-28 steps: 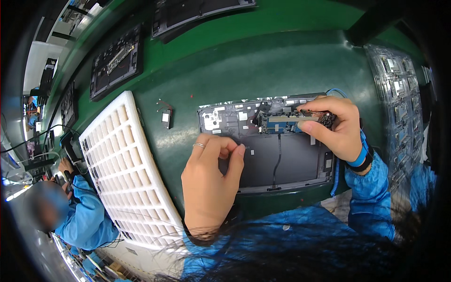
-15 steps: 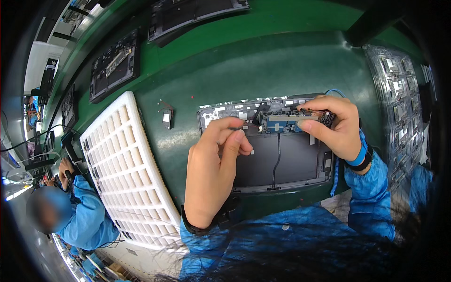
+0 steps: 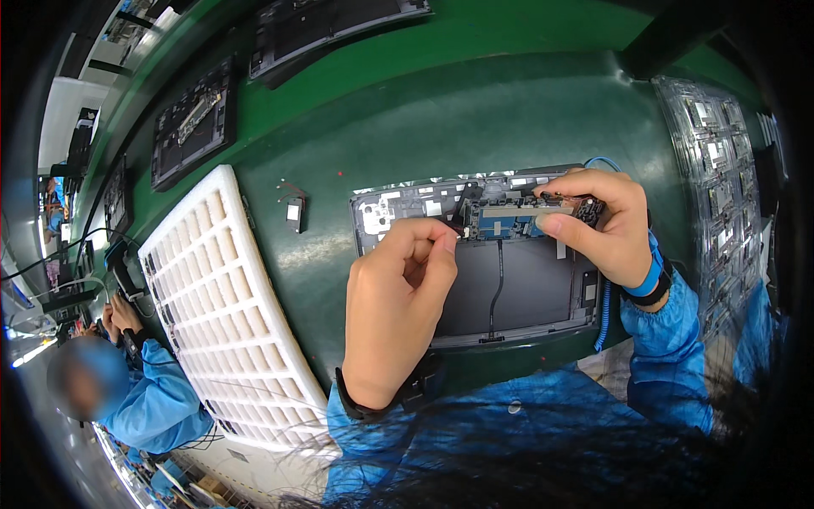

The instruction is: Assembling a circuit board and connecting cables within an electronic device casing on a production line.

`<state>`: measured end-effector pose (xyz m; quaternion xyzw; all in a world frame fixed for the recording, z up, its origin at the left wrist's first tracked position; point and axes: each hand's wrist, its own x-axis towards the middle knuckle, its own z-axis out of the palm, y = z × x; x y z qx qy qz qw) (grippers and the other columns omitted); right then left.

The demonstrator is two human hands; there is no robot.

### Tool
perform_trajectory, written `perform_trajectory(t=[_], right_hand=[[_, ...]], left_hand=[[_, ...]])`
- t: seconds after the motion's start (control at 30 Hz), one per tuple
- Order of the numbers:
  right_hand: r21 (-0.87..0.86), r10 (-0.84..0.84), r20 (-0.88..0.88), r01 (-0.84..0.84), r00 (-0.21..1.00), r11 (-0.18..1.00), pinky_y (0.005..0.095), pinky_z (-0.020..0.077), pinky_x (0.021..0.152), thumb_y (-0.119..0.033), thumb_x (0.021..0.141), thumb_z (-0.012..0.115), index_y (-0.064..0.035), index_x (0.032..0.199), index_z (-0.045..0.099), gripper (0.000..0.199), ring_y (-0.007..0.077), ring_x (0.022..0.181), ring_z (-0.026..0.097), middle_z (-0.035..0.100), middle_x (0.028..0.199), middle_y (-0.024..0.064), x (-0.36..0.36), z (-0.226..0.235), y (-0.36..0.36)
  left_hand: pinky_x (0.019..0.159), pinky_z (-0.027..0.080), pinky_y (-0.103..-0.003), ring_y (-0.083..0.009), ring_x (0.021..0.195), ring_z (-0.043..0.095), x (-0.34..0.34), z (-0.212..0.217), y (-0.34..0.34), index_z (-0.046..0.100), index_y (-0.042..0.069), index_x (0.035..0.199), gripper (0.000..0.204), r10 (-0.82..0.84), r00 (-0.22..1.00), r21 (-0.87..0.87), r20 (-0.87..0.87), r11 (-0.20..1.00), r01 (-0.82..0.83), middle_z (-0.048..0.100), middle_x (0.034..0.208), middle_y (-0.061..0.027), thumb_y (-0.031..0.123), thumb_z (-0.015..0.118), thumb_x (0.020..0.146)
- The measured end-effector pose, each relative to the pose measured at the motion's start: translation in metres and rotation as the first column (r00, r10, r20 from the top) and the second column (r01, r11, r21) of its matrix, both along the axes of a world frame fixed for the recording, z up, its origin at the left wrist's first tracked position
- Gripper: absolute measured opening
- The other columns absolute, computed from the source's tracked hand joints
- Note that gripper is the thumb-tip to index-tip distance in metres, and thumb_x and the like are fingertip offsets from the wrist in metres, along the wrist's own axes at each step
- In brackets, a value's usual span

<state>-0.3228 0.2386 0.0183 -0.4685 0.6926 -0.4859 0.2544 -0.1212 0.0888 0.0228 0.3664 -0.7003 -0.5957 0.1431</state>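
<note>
A grey tablet housing lies on the green bench in front of me. Over its upper part is a circuit board with a blue area, gripped at its right end between the thumb and fingers of my right hand. My left hand is pinched at the board's left end; what sits between those fingertips is too small to name. From the board's lower edge a black flat cable runs down the housing. My fingers cover both ends of the board.
Left of the housing lies a small black part with thin red wires. Beyond it stands a white foam tray with many slots. Clear plastic trays are at right, a blue coiled cord nearer. More housings lie far left, where a co-worker sits.
My left hand has moved slightly right, its thumb and index finger closing together at the board's left end. My right hand keeps its grip on the board.
</note>
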Motion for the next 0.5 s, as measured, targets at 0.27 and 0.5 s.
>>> perform_trajectory(t=[0.27, 0.5], right_hand=[[0.029, -0.003, 0.028, 0.002, 1.000, 1.000, 0.0215, 0.0478, 0.064, -0.006, 0.085, 0.081, 0.0022, 0.111, 0.073, 0.028, 0.0063, 0.071, 0.062, 0.070, 0.084, 0.0034, 0.000, 0.001, 0.001], [0.045, -0.033, 0.083, 0.029, 0.996, 0.999, 0.0218, 0.0498, 0.066, -0.006, 0.085, 0.080, 0.0031, 0.111, 0.072, 0.028, 0.0068, 0.074, 0.064, 0.072, 0.088, 0.0050, 0.001, 0.002, 0.002]], left_hand=[[0.063, 0.044, -0.020, -0.0040, 0.070, 0.055, -0.002, -0.002, 0.000, 0.067, -0.004, 0.104, 0.015, -0.050, 0.995, 0.027, 0.087, 0.998, 0.048, 0.067, 0.082, -0.0016, 0.010, 0.066, 0.099], [0.064, 0.045, -0.021, -0.0054, 0.070, 0.057, -0.002, -0.012, 0.001, 0.066, -0.004, 0.105, 0.015, -0.059, 0.998, 0.016, 0.037, 0.998, 0.058, 0.068, 0.082, -0.0031, 0.010, 0.065, 0.100]])
